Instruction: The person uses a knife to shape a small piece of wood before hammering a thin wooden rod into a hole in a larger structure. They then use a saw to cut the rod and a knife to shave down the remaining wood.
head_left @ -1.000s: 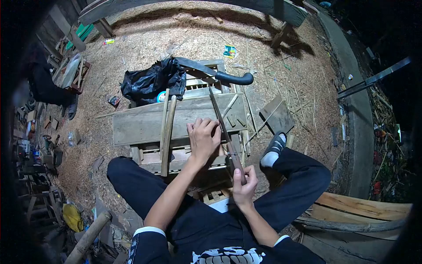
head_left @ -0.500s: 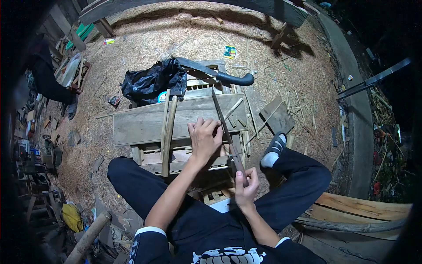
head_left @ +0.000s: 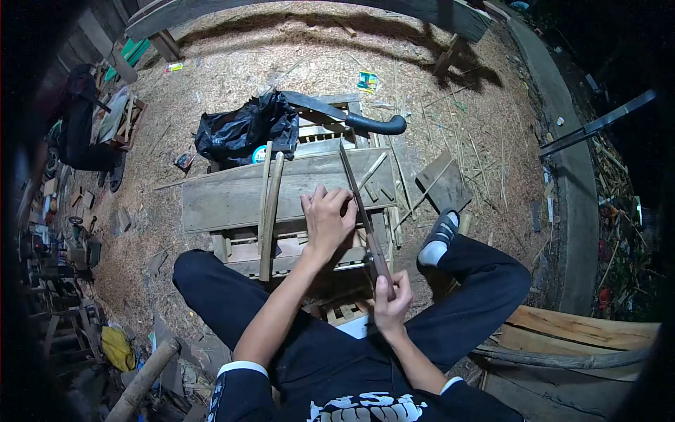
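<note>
My right hand (head_left: 391, 301) is closed around the brown handle of a narrow hand saw (head_left: 357, 188), whose dark blade slants away from me across a weathered board (head_left: 225, 202). Beside the blade, my left hand (head_left: 329, 219) rests on the board with bent fingers, thumb close to the blade; whatever it pins is hidden. Short cut sticks (head_left: 373, 171) lie just right of the blade. Left of my left hand, two long wooden sticks (head_left: 271, 211) lie across the board. Behind it are a machete (head_left: 376, 125) with a hooked black handle and a black plastic bag (head_left: 246, 130).
A slatted wooden crate (head_left: 246, 267) stands under the board. Wood shavings cover the ground, with a loose flat board (head_left: 443, 184) at right. Another person (head_left: 88, 133) is at far left. Planks (head_left: 576, 327) lie at lower right, and a round pole (head_left: 144, 376) rises at lower left.
The saw has shifted very slightly toward me with my right hand. My left hand stays in place. The person at far left has changed posture and shows more.
</note>
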A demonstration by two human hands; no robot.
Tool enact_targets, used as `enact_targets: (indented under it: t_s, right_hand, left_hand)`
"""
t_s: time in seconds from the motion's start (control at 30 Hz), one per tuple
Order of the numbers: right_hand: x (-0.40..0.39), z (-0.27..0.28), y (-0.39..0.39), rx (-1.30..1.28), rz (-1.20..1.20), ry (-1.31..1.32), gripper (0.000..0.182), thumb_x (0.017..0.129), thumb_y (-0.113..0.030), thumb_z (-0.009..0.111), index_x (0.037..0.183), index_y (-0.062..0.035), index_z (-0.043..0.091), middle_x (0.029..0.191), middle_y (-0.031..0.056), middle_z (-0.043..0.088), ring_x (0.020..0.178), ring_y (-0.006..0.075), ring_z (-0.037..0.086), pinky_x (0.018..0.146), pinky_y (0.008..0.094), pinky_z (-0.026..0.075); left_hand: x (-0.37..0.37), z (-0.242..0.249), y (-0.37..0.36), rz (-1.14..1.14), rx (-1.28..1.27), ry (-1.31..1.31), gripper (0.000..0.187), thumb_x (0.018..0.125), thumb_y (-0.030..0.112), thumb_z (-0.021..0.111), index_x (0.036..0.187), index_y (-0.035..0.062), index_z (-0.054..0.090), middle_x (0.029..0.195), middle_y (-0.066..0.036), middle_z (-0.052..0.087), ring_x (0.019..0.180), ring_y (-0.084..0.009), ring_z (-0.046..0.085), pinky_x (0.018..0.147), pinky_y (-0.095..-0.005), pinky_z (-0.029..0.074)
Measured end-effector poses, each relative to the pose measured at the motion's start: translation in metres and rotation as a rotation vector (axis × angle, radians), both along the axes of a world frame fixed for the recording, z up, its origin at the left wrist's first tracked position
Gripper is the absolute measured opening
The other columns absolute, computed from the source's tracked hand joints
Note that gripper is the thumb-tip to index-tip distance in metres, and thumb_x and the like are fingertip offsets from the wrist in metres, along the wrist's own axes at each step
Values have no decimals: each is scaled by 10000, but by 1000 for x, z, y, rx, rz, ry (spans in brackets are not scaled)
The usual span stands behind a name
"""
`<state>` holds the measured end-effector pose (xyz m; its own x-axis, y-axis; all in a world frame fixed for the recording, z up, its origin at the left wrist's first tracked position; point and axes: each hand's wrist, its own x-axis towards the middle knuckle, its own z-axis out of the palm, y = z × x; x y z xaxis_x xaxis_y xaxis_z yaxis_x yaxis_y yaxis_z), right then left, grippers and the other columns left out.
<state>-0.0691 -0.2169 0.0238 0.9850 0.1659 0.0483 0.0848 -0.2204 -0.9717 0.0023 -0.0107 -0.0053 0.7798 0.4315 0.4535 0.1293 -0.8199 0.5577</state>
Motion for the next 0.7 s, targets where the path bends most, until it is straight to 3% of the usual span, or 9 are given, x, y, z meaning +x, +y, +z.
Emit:
enact_targets:
  t_s: [0.1, 0.13, 0.3, 0.33, 0.7]
  right_hand:
    - [-4, -8, -4, -15, -11, 49, 344, 1015, -279, 697, 856, -55, 492, 590, -32, 439, 540, 58, 421, 480, 298, 331]
    - [0, -9, 0, -114, -2, -20, 344, 1053, -280, 636, 863, -69, 441, 601, -7, 480, 516, 57, 480, 466, 270, 333]
    - [-3, 4, -3, -127, 33, -118, 340, 1038, -279, 652, 852, -66, 463, 597, 1, 472, 513, 71, 471, 468, 295, 335]
    - [-7, 6, 0, -11, -24, -26, 352, 1011, -273, 695, 839, -50, 484, 598, -15, 423, 535, 64, 418, 482, 304, 328]
    - [-2, -4, -1, -77, -1, -19, 363, 1015, -286, 694, 848, -54, 470, 627, -10, 394, 572, 64, 412, 501, 313, 346]
  left_hand:
    - [0, -2, 0, 0, -25, 8, 119, 862, 209, 752, 933, 115, 737, 932, -36, 722, 949, -286, 603, 874, -495, 380]
    - [-2, -2, -2, -5, -29, 13, 119, 862, 209, 752, 933, 115, 737, 932, -36, 722, 949, -286, 603, 874, -495, 380]
    - [0, -1, 0, -11, -9, -2, 107, 872, 204, 740, 935, 118, 736, 937, -34, 720, 945, -292, 597, 866, -512, 381]
    - [2, 0, 2, -7, -10, -9, 107, 872, 204, 740, 935, 118, 736, 937, -34, 720, 945, -292, 597, 866, -512, 381]
    - [-1, -2, 1, -25, -25, 12, 110, 864, 205, 748, 931, 118, 733, 941, -39, 710, 944, -296, 597, 870, -495, 375]
